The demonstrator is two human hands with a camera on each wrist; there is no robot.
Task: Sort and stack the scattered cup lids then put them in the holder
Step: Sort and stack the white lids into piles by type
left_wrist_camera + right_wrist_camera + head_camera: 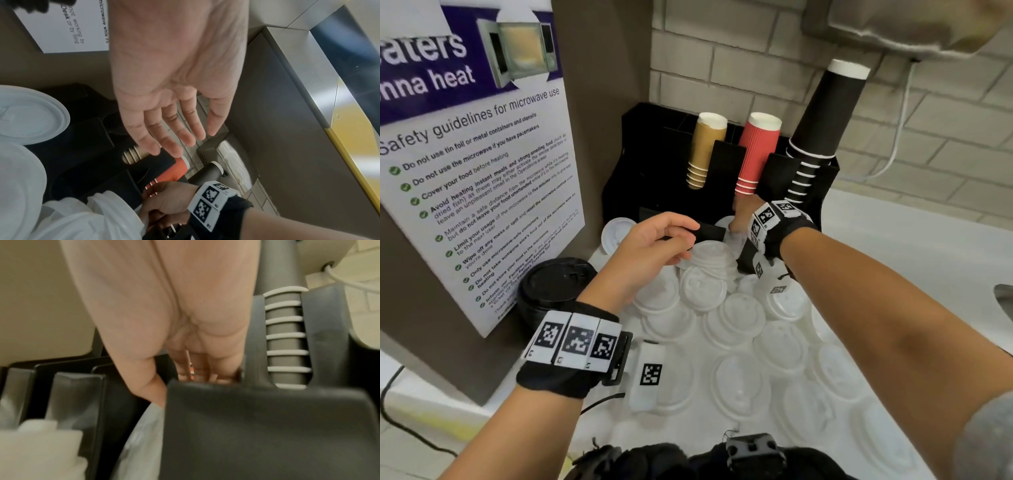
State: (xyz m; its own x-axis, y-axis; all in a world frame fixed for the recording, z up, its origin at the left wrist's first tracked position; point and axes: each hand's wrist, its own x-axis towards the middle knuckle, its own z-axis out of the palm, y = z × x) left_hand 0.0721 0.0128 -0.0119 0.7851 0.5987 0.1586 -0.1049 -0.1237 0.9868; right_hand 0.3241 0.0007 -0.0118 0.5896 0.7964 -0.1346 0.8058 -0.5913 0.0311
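Poster [472, 178] reads "Safety guidelines for microwave use". White lids [739, 329] scattered on counter [914, 240]. Right hand [739, 219] pushes lids into black holder [822, 185]; grip unclear. Left hand [650, 246] hovers, fingers [174, 129] relaxed.

My left hand [650, 246] hovers out ahead of me, palm down, fingers straight and loose, a little spread, holding nothing. My right hand [739, 219] reaches further forward and points downward, its fingers [224, 360] pressed together; I can't see whether they grip anything. Both forearms are bare, each wrist wrapped in a black band carrying white tags.
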